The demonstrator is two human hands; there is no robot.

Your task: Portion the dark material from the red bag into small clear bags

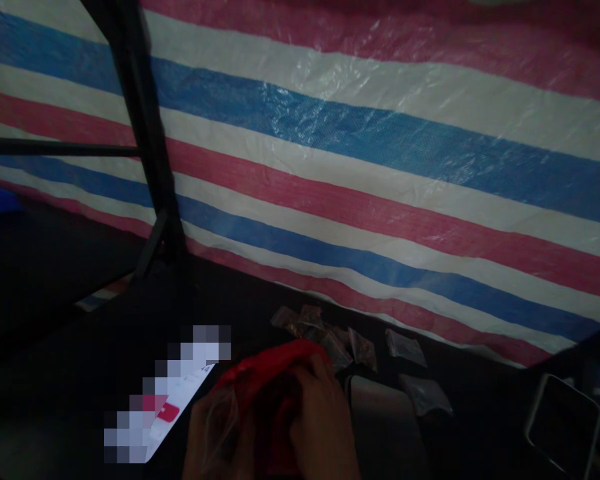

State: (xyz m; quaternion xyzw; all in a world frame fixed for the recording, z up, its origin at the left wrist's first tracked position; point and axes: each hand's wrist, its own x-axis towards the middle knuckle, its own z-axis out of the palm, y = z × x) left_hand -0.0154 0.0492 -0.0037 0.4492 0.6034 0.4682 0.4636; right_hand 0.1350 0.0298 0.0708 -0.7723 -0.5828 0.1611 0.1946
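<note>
Right hand (320,420) fingers closed on red bag (265,377), near centre of dark worktop (80,373). Left hand (215,433) pinches a clear packet (220,417). Several small filled packets (360,347) lie beyond; judged partway, count remaining unclear.

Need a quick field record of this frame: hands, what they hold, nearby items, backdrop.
left hand: on a clear plastic bag
right hand: gripping a red bag
nearby: small clear packets lying on the dark surface past the hands
left of hands: white sheet, partly blurred
far right: dark tray with pale rim
backdrop: striped tarp, red, white, blue
light: dim
</note>
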